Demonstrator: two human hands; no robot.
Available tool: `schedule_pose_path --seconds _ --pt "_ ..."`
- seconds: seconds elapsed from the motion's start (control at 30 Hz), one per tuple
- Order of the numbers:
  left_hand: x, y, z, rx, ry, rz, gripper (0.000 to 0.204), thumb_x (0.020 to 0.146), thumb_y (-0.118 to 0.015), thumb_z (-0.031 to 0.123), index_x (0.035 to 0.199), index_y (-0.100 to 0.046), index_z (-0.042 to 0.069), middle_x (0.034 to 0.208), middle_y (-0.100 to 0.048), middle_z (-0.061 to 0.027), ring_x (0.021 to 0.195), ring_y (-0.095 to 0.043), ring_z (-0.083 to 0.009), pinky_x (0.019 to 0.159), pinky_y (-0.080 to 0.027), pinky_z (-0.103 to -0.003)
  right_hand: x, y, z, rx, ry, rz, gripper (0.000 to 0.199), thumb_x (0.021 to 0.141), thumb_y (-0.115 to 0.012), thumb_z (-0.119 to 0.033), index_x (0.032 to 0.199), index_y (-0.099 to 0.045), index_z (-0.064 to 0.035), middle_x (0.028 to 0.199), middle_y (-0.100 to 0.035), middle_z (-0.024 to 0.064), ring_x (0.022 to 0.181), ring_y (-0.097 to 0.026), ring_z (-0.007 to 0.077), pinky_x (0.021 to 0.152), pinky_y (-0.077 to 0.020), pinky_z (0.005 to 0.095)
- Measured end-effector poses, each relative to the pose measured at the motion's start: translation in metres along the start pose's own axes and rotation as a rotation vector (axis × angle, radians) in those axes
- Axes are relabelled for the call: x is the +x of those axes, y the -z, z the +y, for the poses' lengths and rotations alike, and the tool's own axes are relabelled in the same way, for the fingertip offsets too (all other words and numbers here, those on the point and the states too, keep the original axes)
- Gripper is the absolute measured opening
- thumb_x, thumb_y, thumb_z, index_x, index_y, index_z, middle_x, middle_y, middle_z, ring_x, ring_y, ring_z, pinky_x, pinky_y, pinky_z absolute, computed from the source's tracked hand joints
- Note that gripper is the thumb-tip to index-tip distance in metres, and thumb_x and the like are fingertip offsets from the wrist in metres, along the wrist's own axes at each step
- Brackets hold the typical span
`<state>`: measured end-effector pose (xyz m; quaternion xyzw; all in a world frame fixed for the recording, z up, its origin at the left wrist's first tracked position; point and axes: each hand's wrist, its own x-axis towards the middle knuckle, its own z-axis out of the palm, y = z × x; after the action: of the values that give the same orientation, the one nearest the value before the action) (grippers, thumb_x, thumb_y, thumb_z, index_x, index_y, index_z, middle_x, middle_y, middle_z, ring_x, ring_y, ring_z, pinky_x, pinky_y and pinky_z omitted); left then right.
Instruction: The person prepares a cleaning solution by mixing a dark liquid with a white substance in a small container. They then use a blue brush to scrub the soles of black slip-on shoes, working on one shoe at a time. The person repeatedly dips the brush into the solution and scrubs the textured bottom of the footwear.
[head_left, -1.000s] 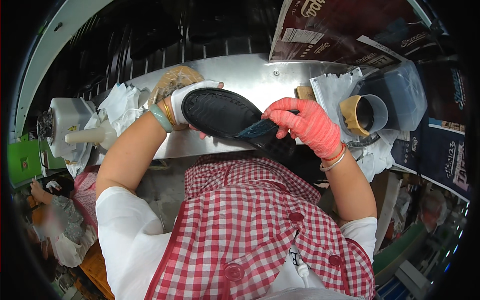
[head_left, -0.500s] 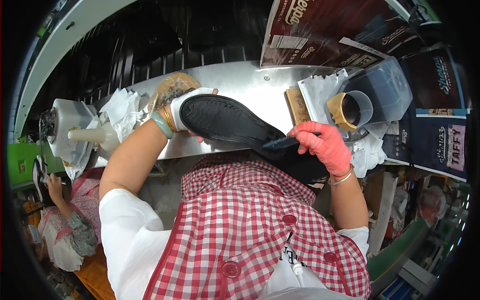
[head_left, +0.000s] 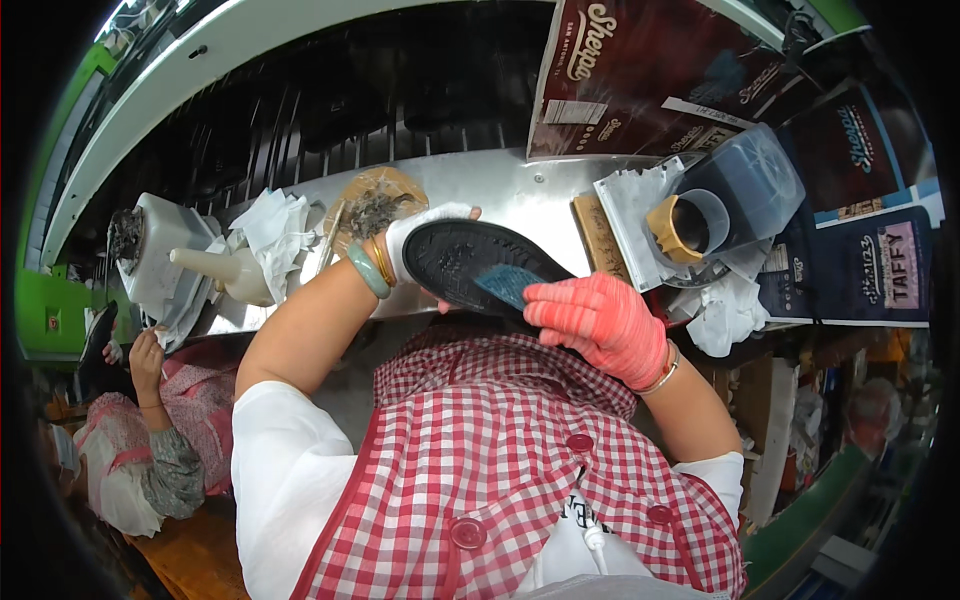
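Note:
In front of my chest is a black shoe sole [head_left: 455,258], tilted, with one end toward the left. My left hand [head_left: 425,222], in a white glove with bare fingertips, grips that end by its edge. My right hand [head_left: 600,325], in a red glove, is closed on a small brush with blue bristles [head_left: 503,284]. The bristles lie against the face of the sole near its middle. My fingers cover the brush's handle and the sole's right end.
A steel table [head_left: 470,180] runs ahead, a dark slatted conveyor [head_left: 330,120] beyond it. Right: a wooden block [head_left: 601,238], a cup [head_left: 700,222] of dark liquid, a clear plastic container [head_left: 760,185], cardboard boxes [head_left: 640,90]. Left: a spouted bottle [head_left: 240,273], crumpled paper [head_left: 275,232], a co-worker [head_left: 150,440].
My right hand has moved left with the brush, from the narrow part of the sole toward its left end. The sole has shifted slightly right and down; the co-worker's hand has moved.

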<state>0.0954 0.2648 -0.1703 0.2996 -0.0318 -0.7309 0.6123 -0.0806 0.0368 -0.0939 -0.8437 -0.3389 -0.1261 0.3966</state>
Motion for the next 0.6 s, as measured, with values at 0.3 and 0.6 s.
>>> schedule_pose_path --seconds 0.3,0.6 --pt "-0.007 -0.07 -0.016 0.034 -0.269 -0.084 0.072 0.083 -0.056 0.049 0.136 -0.04 0.004 0.131 -0.049 -0.018 0.114 -0.053 -0.035 0.081 -0.05 -0.056 -0.032 0.035 -0.04 -0.055 -0.1 0.913 0.022 0.088 -0.06 -0.019 0.101 -0.061 -0.0013 0.101 -0.064 0.0176 0.072 -0.063 0.0213 0.06 -0.0506 0.0284" --pt "0.045 -0.267 0.085 0.151 -0.913 -0.462 0.05 0.091 -0.05 0.031 0.132 -0.04 0.003 0.119 -0.055 -0.0148 0.106 -0.057 -0.0265 0.094 -0.047 -0.043 -0.071 0.04 -0.04 -0.121 0.083 1.528 0.033 0.094 -0.052 -0.029 0.116 -0.055 -0.0051 0.11 -0.06 0.0197 0.074 -0.062 0.0168 0.055 -0.046 0.0254"
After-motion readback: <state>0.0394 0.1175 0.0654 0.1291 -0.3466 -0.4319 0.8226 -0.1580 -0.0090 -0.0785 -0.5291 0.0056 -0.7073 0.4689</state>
